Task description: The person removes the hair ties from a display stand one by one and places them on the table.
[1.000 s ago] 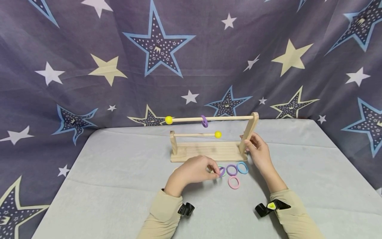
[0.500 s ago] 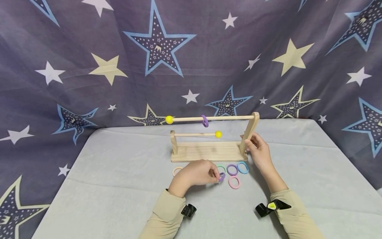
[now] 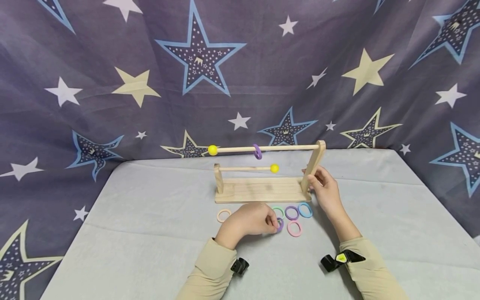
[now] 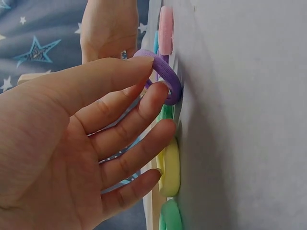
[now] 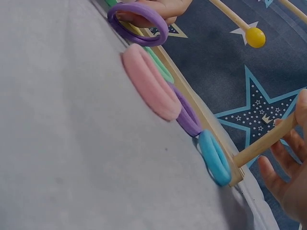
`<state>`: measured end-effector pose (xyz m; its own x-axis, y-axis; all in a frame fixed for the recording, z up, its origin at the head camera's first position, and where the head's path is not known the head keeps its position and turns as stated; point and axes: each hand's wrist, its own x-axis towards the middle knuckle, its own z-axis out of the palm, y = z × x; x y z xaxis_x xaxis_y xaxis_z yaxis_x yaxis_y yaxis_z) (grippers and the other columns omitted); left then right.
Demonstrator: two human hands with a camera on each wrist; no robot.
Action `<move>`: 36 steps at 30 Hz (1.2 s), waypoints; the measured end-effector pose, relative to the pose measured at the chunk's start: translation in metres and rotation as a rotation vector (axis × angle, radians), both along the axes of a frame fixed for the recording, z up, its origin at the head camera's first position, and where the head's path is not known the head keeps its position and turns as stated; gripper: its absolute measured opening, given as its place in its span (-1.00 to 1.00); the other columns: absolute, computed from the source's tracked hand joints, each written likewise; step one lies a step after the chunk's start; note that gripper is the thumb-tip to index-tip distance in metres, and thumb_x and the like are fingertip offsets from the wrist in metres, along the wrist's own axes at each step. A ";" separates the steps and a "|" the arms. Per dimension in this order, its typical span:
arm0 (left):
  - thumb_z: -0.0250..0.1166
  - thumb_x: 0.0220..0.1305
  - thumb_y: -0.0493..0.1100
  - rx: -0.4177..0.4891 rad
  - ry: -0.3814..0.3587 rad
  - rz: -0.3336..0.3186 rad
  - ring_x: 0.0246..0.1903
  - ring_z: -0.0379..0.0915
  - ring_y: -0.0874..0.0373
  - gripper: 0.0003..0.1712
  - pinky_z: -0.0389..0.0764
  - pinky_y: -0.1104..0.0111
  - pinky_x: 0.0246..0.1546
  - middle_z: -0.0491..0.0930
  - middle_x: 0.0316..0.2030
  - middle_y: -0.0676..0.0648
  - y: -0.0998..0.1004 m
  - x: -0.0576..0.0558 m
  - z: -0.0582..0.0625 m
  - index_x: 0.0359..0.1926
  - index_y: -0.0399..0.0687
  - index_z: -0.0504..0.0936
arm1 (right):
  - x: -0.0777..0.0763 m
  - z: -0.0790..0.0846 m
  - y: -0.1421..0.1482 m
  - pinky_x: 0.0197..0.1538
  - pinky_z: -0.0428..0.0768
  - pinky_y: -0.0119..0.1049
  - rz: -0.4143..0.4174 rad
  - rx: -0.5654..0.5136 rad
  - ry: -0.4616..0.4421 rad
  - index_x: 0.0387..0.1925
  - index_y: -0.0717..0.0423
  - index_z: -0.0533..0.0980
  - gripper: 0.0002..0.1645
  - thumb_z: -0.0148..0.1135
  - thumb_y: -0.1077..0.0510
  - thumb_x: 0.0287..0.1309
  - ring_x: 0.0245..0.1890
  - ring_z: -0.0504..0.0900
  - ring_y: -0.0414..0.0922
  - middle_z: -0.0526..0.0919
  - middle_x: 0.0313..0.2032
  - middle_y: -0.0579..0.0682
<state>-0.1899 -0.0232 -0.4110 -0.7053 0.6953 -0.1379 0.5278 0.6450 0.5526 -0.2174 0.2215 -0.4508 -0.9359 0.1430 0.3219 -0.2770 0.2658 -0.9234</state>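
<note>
My left hand point(image 3: 255, 221) pinches a purple hair tie point(image 4: 167, 74) between thumb and fingertips, low over the cloth. In the left wrist view its other fingers spread loosely. My right hand point(image 3: 327, 191) grips the tall right post point(image 3: 314, 166) of a wooden rack point(image 3: 262, 189), thumb in front and fingers behind. Another purple hair tie point(image 3: 257, 152) hangs on the rack's upper rod. Between my hands lie a green hair tie point(image 3: 278, 211), a purple one, a blue one point(image 3: 305, 210) and a pink one point(image 3: 294, 228).
A peach hair tie point(image 3: 223, 215) lies left of my left hand. Beside that hand, the left wrist view also shows a yellow hair tie point(image 4: 170, 167) and another green one point(image 4: 170, 216). Yellow balls point(image 3: 212, 150) cap the rods. A star-printed curtain point(image 3: 202, 116) stands behind the table.
My left hand has drawn the pinched purple hair tie slightly toward me and right, away from the green one. The peach hair tie has come into view. My right hand stays on the post.
</note>
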 end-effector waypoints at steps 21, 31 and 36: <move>0.39 0.28 -0.04 0.161 0.123 0.041 -0.21 0.55 0.31 -0.85 0.51 0.45 -0.23 0.64 -0.27 0.28 -0.001 -0.009 0.008 -0.13 0.14 0.74 | 0.000 -0.001 0.001 -0.19 0.58 -0.48 -0.007 0.021 -0.012 0.21 0.36 0.43 -0.53 0.11 0.12 0.43 -0.08 0.55 -0.37 0.59 0.07 0.32; 0.35 0.32 0.01 0.243 0.309 0.152 -0.17 0.54 0.27 -0.82 0.52 0.40 -0.22 0.65 -0.16 0.23 0.001 -0.007 0.013 -0.08 0.22 0.71 | 0.002 0.001 0.001 -0.16 0.59 -0.47 -0.004 0.013 -0.025 0.23 0.32 0.43 -0.52 0.10 0.10 0.43 -0.05 0.55 -0.37 0.59 0.09 0.31; 0.35 0.31 0.00 0.270 0.375 0.249 -0.16 0.55 0.28 -0.81 0.53 0.34 -0.25 0.66 -0.12 0.21 -0.001 -0.008 0.014 -0.07 0.23 0.71 | 0.001 0.003 -0.001 -0.16 0.57 -0.48 -0.004 -0.001 -0.030 0.21 0.37 0.42 -0.53 0.11 0.13 0.43 -0.07 0.56 -0.35 0.59 0.08 0.33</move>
<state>-0.1978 -0.0243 -0.3966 -0.8201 0.4765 0.3168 0.5704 0.6364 0.5193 -0.2160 0.2206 -0.4478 -0.9445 0.1468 0.2937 -0.2484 0.2657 -0.9315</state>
